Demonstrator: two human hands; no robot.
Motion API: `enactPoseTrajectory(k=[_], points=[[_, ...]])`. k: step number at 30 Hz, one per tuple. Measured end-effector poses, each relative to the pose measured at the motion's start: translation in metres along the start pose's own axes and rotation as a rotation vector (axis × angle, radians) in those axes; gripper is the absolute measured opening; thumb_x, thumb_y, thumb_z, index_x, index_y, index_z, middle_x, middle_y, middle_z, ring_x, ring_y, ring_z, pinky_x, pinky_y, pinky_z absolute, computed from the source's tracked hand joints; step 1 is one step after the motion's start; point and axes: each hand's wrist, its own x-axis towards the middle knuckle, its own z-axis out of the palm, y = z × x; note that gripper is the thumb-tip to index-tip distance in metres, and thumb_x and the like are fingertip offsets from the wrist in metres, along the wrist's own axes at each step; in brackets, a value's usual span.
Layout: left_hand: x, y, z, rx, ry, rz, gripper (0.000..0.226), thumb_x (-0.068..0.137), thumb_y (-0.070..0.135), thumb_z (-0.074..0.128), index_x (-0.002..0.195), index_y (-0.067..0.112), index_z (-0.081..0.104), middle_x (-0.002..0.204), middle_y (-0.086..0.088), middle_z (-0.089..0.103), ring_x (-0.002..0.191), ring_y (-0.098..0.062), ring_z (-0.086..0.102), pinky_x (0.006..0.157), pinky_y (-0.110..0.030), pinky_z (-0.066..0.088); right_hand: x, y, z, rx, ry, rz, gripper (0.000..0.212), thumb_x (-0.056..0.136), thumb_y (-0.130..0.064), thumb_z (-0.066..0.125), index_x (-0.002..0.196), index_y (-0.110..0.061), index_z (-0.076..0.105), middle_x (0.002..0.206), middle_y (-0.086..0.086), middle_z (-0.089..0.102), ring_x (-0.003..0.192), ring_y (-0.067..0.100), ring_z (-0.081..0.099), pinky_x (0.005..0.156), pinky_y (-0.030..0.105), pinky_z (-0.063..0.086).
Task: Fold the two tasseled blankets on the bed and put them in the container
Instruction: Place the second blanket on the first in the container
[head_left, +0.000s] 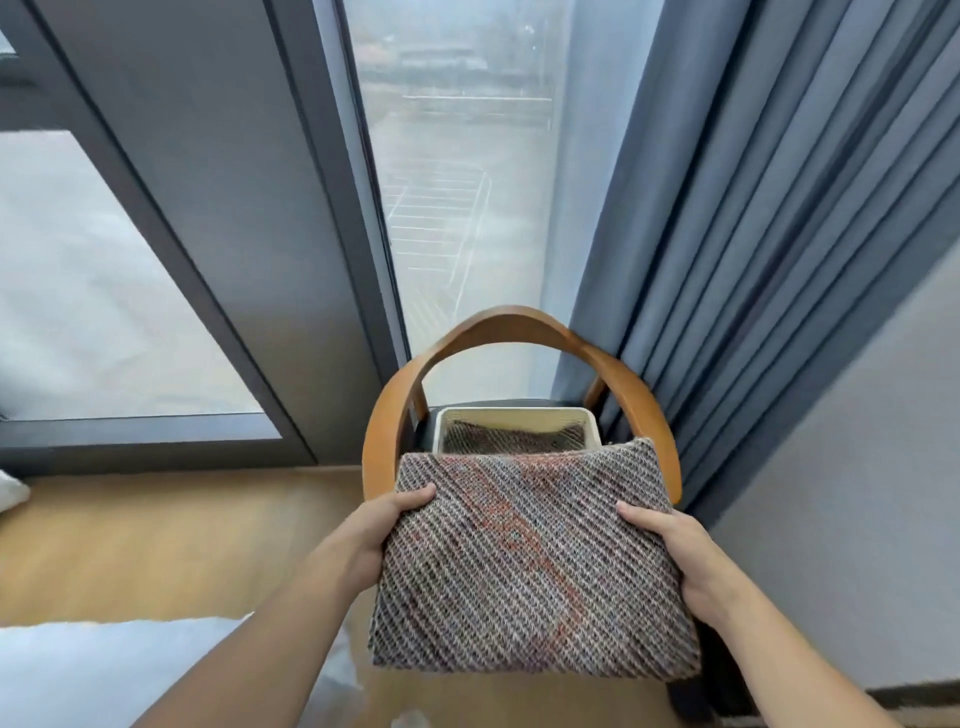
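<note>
Folded brown-grey woven blanket with orange diamond pattern (530, 561) held mid-air just before cream rectangular container (514, 415) on curved-back wooden chair (519, 327). Left hand (384, 525) and right hand (675, 551) fingers grip its side edges. Matching folded blanket in container (514, 439) already; looks like last placement left.

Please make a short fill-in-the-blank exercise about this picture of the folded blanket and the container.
1. The folded blanket is held by ____ hands, the left hand and the right hand.
2. The white container stands on a ____ with a curved wooden back.
3. Inside the container another ____ already lies.
4. To the right hangs a blue ____.

Missing words: two; chair; blanket; curtain
</note>
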Motion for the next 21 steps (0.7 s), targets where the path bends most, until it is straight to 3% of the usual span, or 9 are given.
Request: enactPoseTrajectory(k=[7,11,14,21], points=[[0.097,0.065,0.022,-0.006,-0.087,-0.152,0.046,0.083,0.013,0.079,0.124,-0.002,0.064,0.110,-0.023,0.075,0.097,-0.039,0.075,0.083,-0.049,0.058,0.059,-0.030,0.007,0.049,0.162,0.008,0.037,0.086,-0.014,0.077,0.120,-0.001,0.069,0.110,0.021,0.076,0.101,0.040,0.073,0.092,0.050,0.057],[0.143,0.093,0.033,-0.009,-0.129,-0.223,0.055,0.077,0.009,0.084,0.126,-0.002,0.063,0.115,-0.023,0.073,0.107,-0.040,0.071,0.101,-0.051,0.052,0.083,-0.051,0.007,0.071,0.255,0.005,0.041,0.085,-0.014,0.078,0.123,-0.002,0.068,0.112,0.021,0.076,0.104,0.040,0.073,0.096,0.052,0.056],[0.171,0.102,0.040,-0.007,-0.160,-0.285,0.055,0.079,0.009,0.083,0.128,-0.002,0.061,0.118,-0.023,0.072,0.112,-0.041,0.069,0.106,-0.052,0.048,0.099,-0.063,0.006,0.081,0.301,0.017,0.039,0.086,-0.011,0.076,0.123,-0.001,0.067,0.111,0.021,0.076,0.104,0.041,0.072,0.090,0.048,0.057],[0.216,0.101,0.059,-0.014,-0.180,-0.369,0.046,0.084,0.006,0.076,0.128,0.004,0.061,0.117,-0.023,0.073,0.116,-0.040,0.067,0.098,-0.052,0.053,0.143,-0.078,-0.013,0.013,0.346,0.110,0.038,0.085,-0.010,0.077,0.119,0.000,0.067,0.107,0.022,0.077,0.102,0.041,0.073,0.090,0.048,0.057]])
